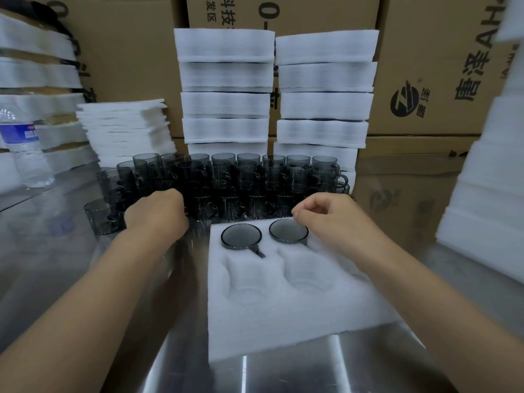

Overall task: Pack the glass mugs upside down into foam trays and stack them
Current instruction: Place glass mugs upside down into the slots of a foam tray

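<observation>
**Two mugs in tray, hands at far edge**

Nearest: foam tray (283, 313) flat on steel bench (368, 364). In its two far pockets, left mug (241, 236) and right mug (288, 231), both bottom-up. Just above right mug, right hand (326, 217), fingers loosely curled, nothing held. Left hand (157, 214) in among loose mugs (226, 177), fingers hidden, grip impossible to tell. Behind: packed tray stacks (225, 103), water bottle (22, 148) far left, cardboard boxes (425, 66).

left hand (157, 214): extended, knuckles up, fingers hidden | right hand (329, 219): extended, fingers loosely curled, empty
</observation>
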{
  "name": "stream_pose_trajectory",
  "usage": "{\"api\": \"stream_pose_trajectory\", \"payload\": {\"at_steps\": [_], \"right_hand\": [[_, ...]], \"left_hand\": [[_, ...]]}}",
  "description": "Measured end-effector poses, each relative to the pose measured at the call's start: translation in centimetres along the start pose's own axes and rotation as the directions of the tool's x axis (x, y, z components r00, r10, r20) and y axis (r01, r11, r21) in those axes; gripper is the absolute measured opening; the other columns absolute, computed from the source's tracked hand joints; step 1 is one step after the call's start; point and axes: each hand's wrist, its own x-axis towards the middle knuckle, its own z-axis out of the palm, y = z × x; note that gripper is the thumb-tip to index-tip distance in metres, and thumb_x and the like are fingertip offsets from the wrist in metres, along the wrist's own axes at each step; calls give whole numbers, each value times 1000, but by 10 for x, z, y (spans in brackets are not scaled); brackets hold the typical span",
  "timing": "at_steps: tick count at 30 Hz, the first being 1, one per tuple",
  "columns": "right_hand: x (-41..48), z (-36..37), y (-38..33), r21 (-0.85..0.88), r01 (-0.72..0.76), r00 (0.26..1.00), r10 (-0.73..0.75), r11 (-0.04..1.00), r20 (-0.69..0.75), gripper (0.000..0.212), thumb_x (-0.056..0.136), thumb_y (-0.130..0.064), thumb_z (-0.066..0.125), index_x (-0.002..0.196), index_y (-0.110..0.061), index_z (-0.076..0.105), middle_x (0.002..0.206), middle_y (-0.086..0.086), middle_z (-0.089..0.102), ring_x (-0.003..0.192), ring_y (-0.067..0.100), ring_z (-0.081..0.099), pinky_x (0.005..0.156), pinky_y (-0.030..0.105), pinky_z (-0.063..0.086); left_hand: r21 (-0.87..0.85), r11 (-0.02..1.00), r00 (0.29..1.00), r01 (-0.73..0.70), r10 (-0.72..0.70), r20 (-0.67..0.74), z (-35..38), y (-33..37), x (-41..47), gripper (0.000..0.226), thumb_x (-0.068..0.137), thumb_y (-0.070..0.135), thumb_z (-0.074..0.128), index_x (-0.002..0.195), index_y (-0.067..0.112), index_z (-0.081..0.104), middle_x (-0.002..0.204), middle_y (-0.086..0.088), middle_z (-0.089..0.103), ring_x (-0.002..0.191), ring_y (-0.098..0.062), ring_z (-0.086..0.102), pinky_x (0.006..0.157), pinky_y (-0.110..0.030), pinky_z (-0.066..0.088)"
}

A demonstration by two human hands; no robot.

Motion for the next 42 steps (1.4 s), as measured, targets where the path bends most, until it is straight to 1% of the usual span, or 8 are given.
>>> {"api": "stream_pose_trajectory", "payload": {"at_steps": [11, 14, 17, 22, 25, 29, 35, 42], "right_hand": [[0, 0, 0, 1, 4, 1000, -4, 1000, 9, 15, 86, -29, 62, 72, -31, 69, 55, -26, 59, 53, -6, 49, 62, 21, 38], [-1, 0, 0, 16, 0, 1000, 0, 1000, 10, 15, 86, -28, 62, 73, -30, 70, 59, -23, 62, 61, -3, 52, 65, 22, 41], [-1, 0, 1, 32, -9, 1000, 9, 999, 9, 13, 85, -28, 62, 75, -29, 71, 61, -21, 63, 63, -2, 54, 65, 22, 41], [-1, 0, 0, 20, -9, 1000, 9, 1000, 6, 14, 85, -28, 62, 74, -28, 70, 63, -19, 65, 64, -1, 55, 64, 22, 42], [-1, 1, -2, 21, -8, 1000, 8, 1000, 11, 14, 86, -28, 62, 75, -27, 70, 72, -15, 68, 72, 3, 59, 70, 25, 47], [-1, 2, 0, 18, -8, 1000, 8, 1000, 7, 14, 86, -29, 63, 75, -28, 70, 68, -17, 66, 68, 2, 57, 67, 24, 45], [0, 1, 0, 25, -22, 1000, 21, 999, 21, 14, 85, -29, 63, 73, -28, 70, 73, -15, 70, 77, 5, 64, 74, 26, 51], [0, 2, -5, 72, -10, 1000, 10, 997, 0, 16, 91, -26, 55, 79, -29, 66, 79, -10, 70, 76, 6, 59, 72, 27, 46]], "left_hand": [[-107, 994, 999, -22, 27, 45, 4, 1, 0, 51, 76, 22, 78, 121, 9, 57, 113, -13, 63, 100, -35, 59, 74, -38, 49], [-120, 992, 999, -30, 33, 28, 7, 0, 1, 43, 79, 21, 74, 116, 8, 58, 105, -12, 63, 94, -35, 59, 71, -37, 47], [-116, 991, 998, -60, 56, -35, 4, 3, -1, 19, 80, 25, 69, 89, 10, 59, 78, -6, 59, 74, -30, 55, 63, -33, 45], [-148, 979, 976, -143, 114, -188, -13, 19, -16, 22, 79, 33, 69, 88, 23, 51, 82, -2, 57, 71, -26, 49, 55, -26, 34], [-152, 971, 950, -186, 139, -278, -18, 25, -24, 29, 81, 36, 67, 106, 22, 59, 86, -3, 64, 81, -30, 58, 56, -27, 33], [-240, 928, 895, -287, 170, -412, -18, 31, -32, 60, 84, 37, 62, 139, 27, 41, 94, -3, 67, 87, -31, 60, 59, -29, 35], [-467, 738, 845, -487, 264, -464, -18, 46, -45, 55, 83, 34, 65, 134, 33, 45, 90, 9, 66, 84, -16, 63, 76, -35, 50], [-420, 634, 741, -649, 403, -537, -9, 60, -58, 54, 84, 28, 63, 134, 32, 44, 88, 20, 47, 75, -1, 50, 62, -14, 37]]}}
